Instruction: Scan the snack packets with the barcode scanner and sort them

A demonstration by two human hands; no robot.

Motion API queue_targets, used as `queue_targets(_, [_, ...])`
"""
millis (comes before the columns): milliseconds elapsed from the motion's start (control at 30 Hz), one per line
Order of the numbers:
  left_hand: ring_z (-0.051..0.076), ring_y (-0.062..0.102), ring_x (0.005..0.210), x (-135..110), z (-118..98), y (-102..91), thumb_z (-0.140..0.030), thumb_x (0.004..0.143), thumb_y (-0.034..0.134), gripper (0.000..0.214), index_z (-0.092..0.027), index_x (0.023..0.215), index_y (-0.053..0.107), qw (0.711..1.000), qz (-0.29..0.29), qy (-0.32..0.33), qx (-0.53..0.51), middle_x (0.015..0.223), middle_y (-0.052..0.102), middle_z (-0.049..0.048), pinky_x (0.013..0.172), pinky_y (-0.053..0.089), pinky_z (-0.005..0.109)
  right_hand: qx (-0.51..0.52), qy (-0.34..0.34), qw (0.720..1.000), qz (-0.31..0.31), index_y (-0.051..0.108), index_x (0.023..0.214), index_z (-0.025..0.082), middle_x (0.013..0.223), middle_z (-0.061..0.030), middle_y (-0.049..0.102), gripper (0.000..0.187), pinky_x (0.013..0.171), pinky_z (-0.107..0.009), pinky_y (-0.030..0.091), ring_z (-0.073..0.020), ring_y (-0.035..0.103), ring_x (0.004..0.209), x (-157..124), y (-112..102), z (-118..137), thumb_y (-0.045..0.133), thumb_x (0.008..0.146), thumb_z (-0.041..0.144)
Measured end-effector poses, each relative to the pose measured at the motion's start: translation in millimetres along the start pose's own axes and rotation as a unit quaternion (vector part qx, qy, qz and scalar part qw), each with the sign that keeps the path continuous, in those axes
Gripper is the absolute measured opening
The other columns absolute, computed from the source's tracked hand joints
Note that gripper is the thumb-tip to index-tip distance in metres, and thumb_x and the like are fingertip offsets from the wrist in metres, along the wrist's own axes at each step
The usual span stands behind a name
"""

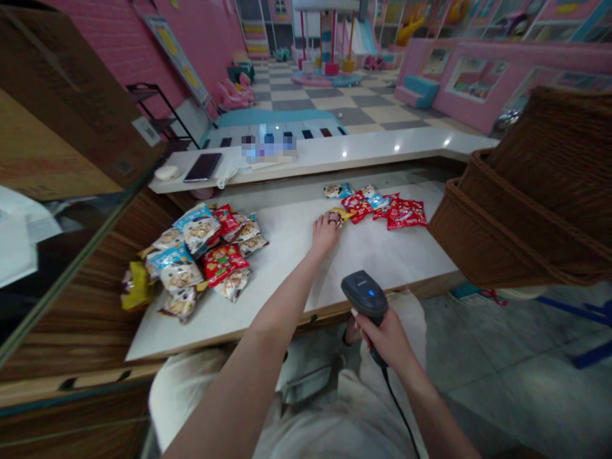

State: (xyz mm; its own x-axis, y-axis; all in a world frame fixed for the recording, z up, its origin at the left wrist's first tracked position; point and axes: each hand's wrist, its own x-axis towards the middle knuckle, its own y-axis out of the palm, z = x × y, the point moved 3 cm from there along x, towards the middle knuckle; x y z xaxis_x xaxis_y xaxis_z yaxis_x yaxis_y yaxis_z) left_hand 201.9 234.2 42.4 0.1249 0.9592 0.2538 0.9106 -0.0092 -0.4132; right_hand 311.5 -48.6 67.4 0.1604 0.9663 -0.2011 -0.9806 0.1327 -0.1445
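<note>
My left hand (326, 233) reaches forward over the white desk, its fingers closed on a small yellow snack packet (342, 213) that they partly cover. Right beside it lie red snack packets (406, 214) and a blue-and-white packet (338, 190) in a loose group. In my right hand (389, 338) is a black barcode scanner (364, 294), gripped by its handle above my lap, with a blue light on top and a cable running down. A larger pile of snack packets (191, 255), blue, red, white and yellow, is heaped on the left of the desk.
Stacked wicker baskets (521, 197) stand at the desk's right end. Cardboard boxes (71, 108) rise on the left. A phone (203, 167) and a white cable (226, 178) lie on the raised ledge (373, 148). Beyond is a play area with a checkered floor (306, 102).
</note>
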Motion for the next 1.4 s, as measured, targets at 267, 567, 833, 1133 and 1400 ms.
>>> queue_targets(267, [0.028,0.069,0.125,-68.3,4.5,-59.8,-0.032,0.087,0.081,0.037,-0.024,0.122,0.075,0.920,-0.066,-0.143,-0.358,0.130,0.077,0.0082,0.111,0.054,0.042,-0.001,-0.018,1.000,0.010,0.060,0.064,0.024,0.038,0.0037,0.052,0.032,0.040,-0.025,0.044,-0.0146,0.050,0.033,-5.5,12.5,13.2,0.074,0.079,0.049])
queue_targets(567, [0.029,0.077,0.110,-157.2,18.8,-98.2,-0.050,0.093,0.076,0.043,-0.016,0.120,0.073,0.768,-0.018,-0.300,-0.566,0.123,0.079,0.0153,0.082,0.064,0.036,-0.009,-0.027,0.999,0.039,0.060,0.066,0.024,0.039,0.0053,0.052,0.030,0.040,-0.024,0.041,-0.0139,0.051,0.033,-13.2,31.9,16.0,0.072,0.082,0.046])
queue_targets(833, [0.023,0.077,0.108,-168.2,20.6,-91.1,-0.029,0.075,0.095,0.050,-0.019,0.117,0.070,0.807,-0.027,-0.236,-0.540,0.121,0.079,0.0094,0.091,0.063,0.032,-0.034,-0.044,0.997,0.055,0.061,0.065,0.023,0.041,0.0043,0.055,0.031,0.042,-0.024,0.045,-0.0144,0.054,0.033,-15.4,44.4,13.4,0.075,0.085,0.043])
queue_targets(1133, [0.025,0.077,0.111,-169.0,28.6,-88.0,-0.032,0.076,0.093,0.051,-0.019,0.120,0.068,0.810,-0.036,-0.247,-0.531,0.118,0.080,0.0104,0.097,0.062,0.038,-0.033,-0.039,0.997,0.053,0.062,0.068,0.023,0.042,0.0046,0.056,0.027,0.042,-0.023,0.043,-0.0143,0.054,0.034,-13.0,46.5,12.9,0.074,0.084,0.041])
queue_targets(1400, [0.025,0.078,0.106,-168.2,27.4,-87.1,-0.023,0.070,0.087,0.048,-0.019,0.114,0.068,0.824,-0.038,-0.236,-0.514,0.116,0.081,0.0089,0.097,0.061,0.039,-0.039,-0.039,0.996,0.063,0.061,0.067,0.024,0.040,0.0049,0.054,0.027,0.042,-0.023,0.043,-0.0139,0.053,0.034,-12.6,52.3,18.4,0.072,0.084,0.042])
